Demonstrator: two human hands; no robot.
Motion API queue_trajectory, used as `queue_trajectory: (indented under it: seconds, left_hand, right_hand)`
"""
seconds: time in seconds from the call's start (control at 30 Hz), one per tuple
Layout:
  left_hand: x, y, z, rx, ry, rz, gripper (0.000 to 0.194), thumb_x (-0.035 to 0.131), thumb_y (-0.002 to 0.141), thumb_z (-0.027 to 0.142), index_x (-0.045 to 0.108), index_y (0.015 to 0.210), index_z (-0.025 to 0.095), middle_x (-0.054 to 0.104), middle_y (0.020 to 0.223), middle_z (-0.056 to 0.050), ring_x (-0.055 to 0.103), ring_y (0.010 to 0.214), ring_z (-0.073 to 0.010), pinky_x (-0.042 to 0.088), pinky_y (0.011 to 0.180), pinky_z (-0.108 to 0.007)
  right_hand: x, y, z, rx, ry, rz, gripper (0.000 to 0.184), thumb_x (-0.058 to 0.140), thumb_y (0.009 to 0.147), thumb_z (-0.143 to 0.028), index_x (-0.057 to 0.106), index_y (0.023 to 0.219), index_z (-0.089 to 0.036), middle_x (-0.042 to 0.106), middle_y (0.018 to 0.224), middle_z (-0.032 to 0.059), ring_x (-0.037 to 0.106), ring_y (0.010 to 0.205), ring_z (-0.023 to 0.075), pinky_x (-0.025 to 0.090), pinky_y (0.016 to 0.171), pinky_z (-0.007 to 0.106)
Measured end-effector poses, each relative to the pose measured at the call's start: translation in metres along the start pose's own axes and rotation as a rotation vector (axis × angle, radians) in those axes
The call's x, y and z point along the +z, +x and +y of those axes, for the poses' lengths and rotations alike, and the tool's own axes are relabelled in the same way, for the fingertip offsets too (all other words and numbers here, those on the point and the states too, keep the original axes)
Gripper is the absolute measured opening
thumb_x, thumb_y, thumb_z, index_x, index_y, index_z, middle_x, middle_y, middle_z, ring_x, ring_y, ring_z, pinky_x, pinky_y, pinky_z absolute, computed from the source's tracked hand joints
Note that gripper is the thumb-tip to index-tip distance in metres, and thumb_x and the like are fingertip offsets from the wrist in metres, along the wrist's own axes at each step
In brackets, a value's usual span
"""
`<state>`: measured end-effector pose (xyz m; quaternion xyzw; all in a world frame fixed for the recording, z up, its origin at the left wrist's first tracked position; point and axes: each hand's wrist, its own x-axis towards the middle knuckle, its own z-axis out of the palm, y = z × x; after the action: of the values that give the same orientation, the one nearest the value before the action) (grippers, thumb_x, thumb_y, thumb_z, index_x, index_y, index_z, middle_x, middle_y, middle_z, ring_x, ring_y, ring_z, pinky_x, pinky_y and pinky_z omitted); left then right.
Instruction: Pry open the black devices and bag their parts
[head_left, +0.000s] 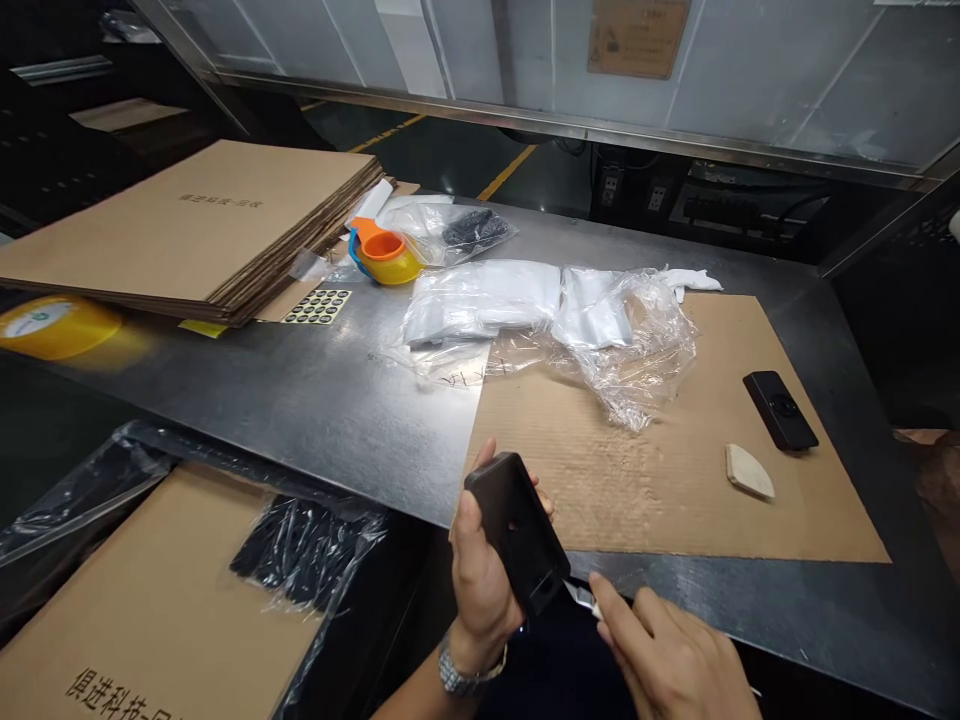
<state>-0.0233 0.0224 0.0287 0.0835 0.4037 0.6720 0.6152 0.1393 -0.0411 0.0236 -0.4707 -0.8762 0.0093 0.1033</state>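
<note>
My left hand [484,575], with a metal watch on its wrist, is wrapped round a black hollow plastic case [517,530]. The case is tilted and its recessed side shows, with an opening near its lower end. In my right hand [667,650] is a small knife [583,596] with a silvery blade; my fingers cover most of its handle. The blade meets the lower right corner of the case, where a thin dark strip sticks out. To the right, a black device with a round button [781,410] lies on the cardboard sheet [675,520], beside a pale wedge-shaped piece [748,472].
Clear plastic wrap with white packets [487,300] lies across the steel table [337,400]. Behind are a tape dispenser [386,260] and stacked cardboard [202,220]. A yellow tape roll [56,325] sits at the left edge. A lined box [150,600] stands below left.
</note>
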Motion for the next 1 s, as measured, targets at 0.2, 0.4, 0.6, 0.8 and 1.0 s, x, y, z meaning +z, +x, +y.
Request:
queue_trajectory:
  seconds: [0.2, 0.4, 0.6, 0.8, 1.0]
  left_hand:
    - [-0.003, -0.002, 0.0, 0.007, 0.05, -0.003, 0.054, 0.049, 0.081, 0.052, 0.043, 0.13, 0.03, 0.063, 0.083, -0.002, 0.059, 0.063, -0.0141, 0.049, 0.054, -0.024]
    - [-0.001, 0.002, 0.002, -0.065, 0.118, 0.009, 0.055, 0.048, 0.082, 0.051, 0.039, 0.132, 0.032, 0.063, 0.081, -0.002, 0.058, 0.061, -0.0127, 0.048, 0.05, -0.021]
    - [0.001, 0.004, 0.004, -0.111, 0.169, 0.015, 0.054, 0.048, 0.082, 0.052, 0.041, 0.131, 0.031, 0.064, 0.084, -0.003, 0.058, 0.06, -0.0129, 0.047, 0.048, -0.021]
    - [0.0, 0.005, 0.003, -0.132, 0.211, 0.01, 0.053, 0.046, 0.082, 0.053, 0.043, 0.13, 0.03, 0.064, 0.085, -0.005, 0.058, 0.06, -0.0121, 0.047, 0.051, -0.021]
    - [0.0, 0.005, 0.001, -0.127, 0.23, -0.02, 0.059, 0.048, 0.082, 0.052, 0.036, 0.135, 0.029, 0.064, 0.087, -0.005, 0.06, 0.06, -0.0135, 0.047, 0.048, -0.021]
  right_hand:
    - [0.005, -0.001, 0.002, 0.023, -0.031, 0.035, 0.03, 0.036, 0.094, -0.024, 0.057, 0.114, -0.017, 0.052, 0.059, -0.0013, 0.053, 0.046, 0.011, 0.036, 0.042, 0.023]
    - [0.004, 0.002, 0.005, -0.017, 0.053, 0.074, 0.028, 0.038, 0.093, -0.019, 0.054, 0.116, -0.014, 0.054, 0.059, -0.0013, 0.053, 0.048, 0.0107, 0.035, 0.047, 0.023]
    - [-0.003, 0.011, 0.004, 0.065, 0.241, 0.102, 0.031, 0.029, 0.095, -0.016, 0.054, 0.077, -0.016, 0.05, 0.049, -0.0046, 0.048, 0.038, 0.0085, 0.027, 0.041, 0.024]
    - [-0.002, 0.012, 0.002, 0.053, 0.212, 0.028, 0.033, 0.028, 0.095, -0.017, 0.044, 0.067, -0.02, 0.047, 0.045, -0.0066, 0.043, 0.033, 0.0083, 0.021, 0.038, 0.025]
    - [0.004, 0.008, 0.004, 0.044, 0.17, -0.038, 0.031, 0.027, 0.095, -0.017, 0.043, 0.069, -0.021, 0.049, 0.046, -0.0063, 0.046, 0.033, 0.0096, 0.017, 0.038, 0.026]
